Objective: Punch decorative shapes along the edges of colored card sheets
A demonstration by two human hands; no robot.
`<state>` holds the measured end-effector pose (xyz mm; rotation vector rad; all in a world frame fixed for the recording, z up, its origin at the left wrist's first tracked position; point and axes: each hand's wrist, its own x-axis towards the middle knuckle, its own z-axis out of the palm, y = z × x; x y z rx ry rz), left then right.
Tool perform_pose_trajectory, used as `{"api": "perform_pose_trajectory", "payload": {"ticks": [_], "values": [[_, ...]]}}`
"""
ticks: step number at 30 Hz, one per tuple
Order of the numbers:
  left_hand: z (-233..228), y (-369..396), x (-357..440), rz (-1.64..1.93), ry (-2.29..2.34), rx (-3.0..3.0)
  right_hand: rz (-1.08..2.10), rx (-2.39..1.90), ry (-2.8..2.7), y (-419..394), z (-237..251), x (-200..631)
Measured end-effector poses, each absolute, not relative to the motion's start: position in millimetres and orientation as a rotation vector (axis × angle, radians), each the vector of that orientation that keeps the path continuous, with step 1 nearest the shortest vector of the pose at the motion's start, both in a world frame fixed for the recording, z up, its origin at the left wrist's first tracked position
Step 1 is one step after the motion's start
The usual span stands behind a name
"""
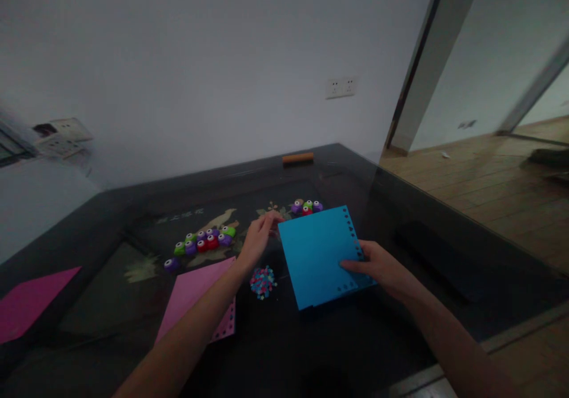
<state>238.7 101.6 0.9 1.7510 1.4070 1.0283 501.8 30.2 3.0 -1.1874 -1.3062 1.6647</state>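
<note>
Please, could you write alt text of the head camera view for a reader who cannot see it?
A right hand holds blue paper with punched holes at a dark table, the left hand near its far-left corner. Nearby are a small pile of confetti, pink paper and colourful toys with big eyes.

Blue paper (pixel 315 255): bright blue, with a line of little dark cut-out shapes down one edge and more near the bottom corner
Light paper (pixel 195 291): soft pink, with little dark holes along its edge
Far-left paper (pixel 38 303): strong, deep pink
Tiny bits (pixel 262 282): pink, blue and pale colours all mixed up
Long bunch of eye toys (pixel 203 245): green, purple and red, with white eyes and black dots
Small bunch of eye toys (pixel 306 210): purple, green and red, same eyes
Stick (pixel 297 159): orange-brown
Table (pixel 267 350): black, with a tan bird and pale leaves
Wall (pixel 222 89): plain grey
Floor (pixel 480 178): tan, with board lines
</note>
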Motion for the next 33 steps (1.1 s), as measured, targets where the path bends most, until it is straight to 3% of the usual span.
{"api": "perform_pose_trajectory", "payload": {"ticks": [5,13,26,33], "values": [[-7,51,239,0.875,1.224,1.604,1.609,-1.246,-1.311,32,0,498],[-5,42,244,0.698,1.254,1.451,1.521,-1.348,-1.262,35,0,496],[-6,34,249,0.774,1.179,1.536,1.339,-1.396,-1.118,42,-8,498],[-10,24,244,0.917,1.345,1.955,1.166,-1.445,-1.028,47,-6,514]]}}
